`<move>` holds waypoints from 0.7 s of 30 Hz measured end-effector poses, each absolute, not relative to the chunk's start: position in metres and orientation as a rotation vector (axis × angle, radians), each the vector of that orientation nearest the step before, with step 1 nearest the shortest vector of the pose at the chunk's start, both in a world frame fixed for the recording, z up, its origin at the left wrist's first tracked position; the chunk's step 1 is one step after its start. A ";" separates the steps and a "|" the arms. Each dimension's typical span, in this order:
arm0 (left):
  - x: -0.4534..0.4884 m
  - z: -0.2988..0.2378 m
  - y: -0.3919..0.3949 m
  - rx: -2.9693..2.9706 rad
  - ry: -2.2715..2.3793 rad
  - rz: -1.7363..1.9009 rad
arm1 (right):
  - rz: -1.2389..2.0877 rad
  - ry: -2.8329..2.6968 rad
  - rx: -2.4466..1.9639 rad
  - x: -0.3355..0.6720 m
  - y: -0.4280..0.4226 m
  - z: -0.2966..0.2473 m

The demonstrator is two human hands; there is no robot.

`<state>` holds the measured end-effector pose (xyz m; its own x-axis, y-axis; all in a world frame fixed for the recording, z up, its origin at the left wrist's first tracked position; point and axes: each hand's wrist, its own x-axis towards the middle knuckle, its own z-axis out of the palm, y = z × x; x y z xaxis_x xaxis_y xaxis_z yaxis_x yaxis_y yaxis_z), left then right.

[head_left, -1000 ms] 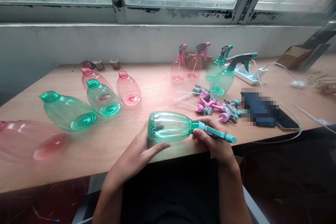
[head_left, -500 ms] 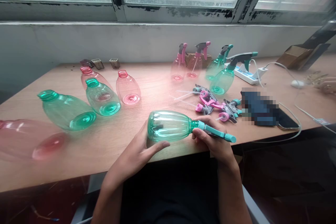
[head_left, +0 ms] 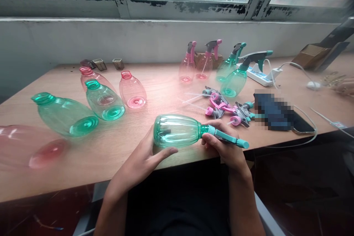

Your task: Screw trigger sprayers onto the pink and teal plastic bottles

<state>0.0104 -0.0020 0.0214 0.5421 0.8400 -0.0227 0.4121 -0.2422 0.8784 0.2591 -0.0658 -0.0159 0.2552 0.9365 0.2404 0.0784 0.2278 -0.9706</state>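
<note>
A clear green bottle [head_left: 177, 131] lies sideways above the front edge of the wooden table [head_left: 155, 81]. My left hand [head_left: 143, 158] cups its base, thumb along the lower side. At the bottle's neck sits a grey and teal spray head [head_left: 229, 140], with my right hand [head_left: 224, 151] wrapped round it. Loose spray heads [head_left: 226, 110] in pink, grey and teal lie in a heap just beyond my right hand.
Empty green and pink bottles [head_left: 103, 99] lie on the left half of the table. Several bottles with spray heads [head_left: 235, 77] stand at the back. A power strip [head_left: 261, 77], cables, a dark phone [head_left: 302, 125] and a cardboard box [head_left: 309, 59] are on the right.
The view has tilted slightly, so everything sits a little lower and left. Both hands keep the same grip on the bottle and spray head.
</note>
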 end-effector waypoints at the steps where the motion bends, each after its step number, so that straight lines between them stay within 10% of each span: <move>1: 0.010 0.021 -0.002 1.860 1.031 0.585 | 0.820 -1.150 -1.181 0.259 -0.066 -0.016; 21: 0.006 0.014 0.000 1.834 1.116 0.550 | 0.772 -1.197 -1.165 0.260 -0.066 -0.018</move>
